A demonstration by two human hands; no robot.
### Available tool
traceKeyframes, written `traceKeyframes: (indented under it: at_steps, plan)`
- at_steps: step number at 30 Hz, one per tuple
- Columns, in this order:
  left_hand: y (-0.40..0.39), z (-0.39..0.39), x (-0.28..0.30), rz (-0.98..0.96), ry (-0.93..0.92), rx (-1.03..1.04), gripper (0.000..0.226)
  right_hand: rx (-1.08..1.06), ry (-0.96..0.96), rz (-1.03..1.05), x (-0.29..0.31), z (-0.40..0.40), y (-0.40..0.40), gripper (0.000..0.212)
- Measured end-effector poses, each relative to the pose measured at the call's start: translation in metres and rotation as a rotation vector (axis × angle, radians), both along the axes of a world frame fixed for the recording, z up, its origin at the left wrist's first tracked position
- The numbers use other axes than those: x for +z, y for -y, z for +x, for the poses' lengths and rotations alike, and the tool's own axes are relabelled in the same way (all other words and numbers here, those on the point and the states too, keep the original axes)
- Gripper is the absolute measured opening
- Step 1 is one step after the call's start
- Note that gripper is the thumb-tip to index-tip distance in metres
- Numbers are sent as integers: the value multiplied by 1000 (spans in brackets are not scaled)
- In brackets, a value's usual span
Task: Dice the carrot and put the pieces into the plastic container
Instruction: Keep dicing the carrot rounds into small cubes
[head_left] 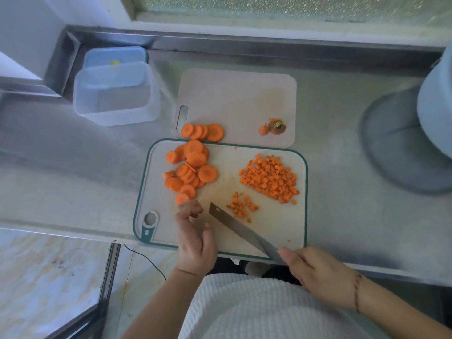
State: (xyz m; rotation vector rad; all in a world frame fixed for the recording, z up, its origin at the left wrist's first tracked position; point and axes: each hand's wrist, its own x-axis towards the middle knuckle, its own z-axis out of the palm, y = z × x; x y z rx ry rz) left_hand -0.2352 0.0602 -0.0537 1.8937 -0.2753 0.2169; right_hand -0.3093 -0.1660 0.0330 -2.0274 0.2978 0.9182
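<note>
Round carrot slices (189,167) lie heaped on the left of the green-rimmed cutting board (302,216). A large pile of diced carrot (269,179) sits on its right side, with a smaller pile of dice (241,207) just beyond the knife blade (234,228). My right hand (320,275) grips the knife handle at the board's near edge, the blade lying low and pointing up-left. My left hand (193,236) hovers over the board with loosely curled fingers, its fingertips at the nearest carrot slice (182,198). The clear plastic container (115,113) stands empty at the back left.
A pale second cutting board (234,94) lies behind the first, carrying a few slices (203,132) and the cut carrot ends (275,127). A blue lid (115,56) leans behind the container. A large grey-blue bowl (403,148) stands on the steel counter at the right.
</note>
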Motion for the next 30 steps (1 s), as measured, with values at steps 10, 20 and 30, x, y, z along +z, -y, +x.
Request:
traceKeyframes:
  at_steps: [10,20,30]
  plan:
    - [4,2,8,110,-46,14,26,-217,-119,55,10,21,25,59]
    - [20,68,57,514,314,-449,26,284,438,-681,12,4,35,69]
    - [62,77,24,857,278,-592,38,359,674,-820,-5,8,37,62]
